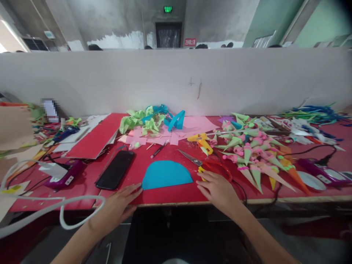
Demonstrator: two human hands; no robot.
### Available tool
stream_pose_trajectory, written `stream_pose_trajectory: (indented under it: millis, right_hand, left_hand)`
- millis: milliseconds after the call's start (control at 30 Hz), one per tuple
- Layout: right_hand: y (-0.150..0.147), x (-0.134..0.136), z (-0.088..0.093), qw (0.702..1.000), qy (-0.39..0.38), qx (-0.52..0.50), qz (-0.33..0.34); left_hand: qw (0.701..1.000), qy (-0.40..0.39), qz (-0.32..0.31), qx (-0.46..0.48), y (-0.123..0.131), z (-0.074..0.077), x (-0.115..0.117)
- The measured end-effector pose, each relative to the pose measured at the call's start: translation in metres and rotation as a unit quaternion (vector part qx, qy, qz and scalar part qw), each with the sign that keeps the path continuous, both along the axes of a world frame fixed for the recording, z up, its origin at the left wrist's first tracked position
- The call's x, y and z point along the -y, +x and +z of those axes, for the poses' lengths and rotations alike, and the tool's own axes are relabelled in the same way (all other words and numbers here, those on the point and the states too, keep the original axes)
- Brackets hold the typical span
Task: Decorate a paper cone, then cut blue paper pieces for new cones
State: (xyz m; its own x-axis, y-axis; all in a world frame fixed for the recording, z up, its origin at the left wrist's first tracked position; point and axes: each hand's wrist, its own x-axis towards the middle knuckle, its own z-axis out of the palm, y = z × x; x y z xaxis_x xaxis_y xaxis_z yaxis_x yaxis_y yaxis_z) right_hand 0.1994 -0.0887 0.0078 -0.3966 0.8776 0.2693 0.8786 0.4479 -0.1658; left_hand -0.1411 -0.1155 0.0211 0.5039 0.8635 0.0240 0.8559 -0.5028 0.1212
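A blue half-circle of paper (pixel 167 175) lies flat on the red tabletop, its straight edge toward me. My left hand (pixel 119 205) rests at its left corner, fingers stretched out and the tips touching or nearly touching the paper. To the right of the paper is my right hand (pixel 218 189), fingers apart, beside a small yellow object (pixel 201 171) that the fingers partly hide. Just beyond that hand lie scissors (pixel 194 158) with red handles, their blades pointing away to the left. A black phone (pixel 115 170) sits left of the paper.
A yellow glue gun (pixel 202 141) and a pile of small paper cones (pixel 253 146) lie to the right. Green paper scraps (pixel 141 121) and a red board (pixel 96 135) are behind. Purple power strips (pixel 66 175) and white cable (pixel 82 198) are near the sides.
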Motion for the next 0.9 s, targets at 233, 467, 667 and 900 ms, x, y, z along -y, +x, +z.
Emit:
stream_pose_trajectory:
  millis: [233,467,667,900]
  right_hand:
    - [-0.040,-0.022,0.008,0.989,-0.076,-0.127,-0.012]
    - [-0.067,-0.037,0.006,0.974,-0.167,-0.148,-0.042]
    - [-0.070,-0.028,-0.002,0.982,-0.102,-0.136,-0.082]
    - [-0.070,-0.028,-0.011,0.944,-0.173,-0.274,-0.063]
  left_hand:
    - [0.999,0.012,0.026,0.017,0.009,0.003,0.000]
    - [0.983,0.091,0.103,0.119,0.049,0.000,-0.001]
    - [0.962,-0.010,0.174,0.210,0.075,-0.006,-0.006]
    - [0.948,0.017,0.211,0.239,0.082,-0.019,-0.016]
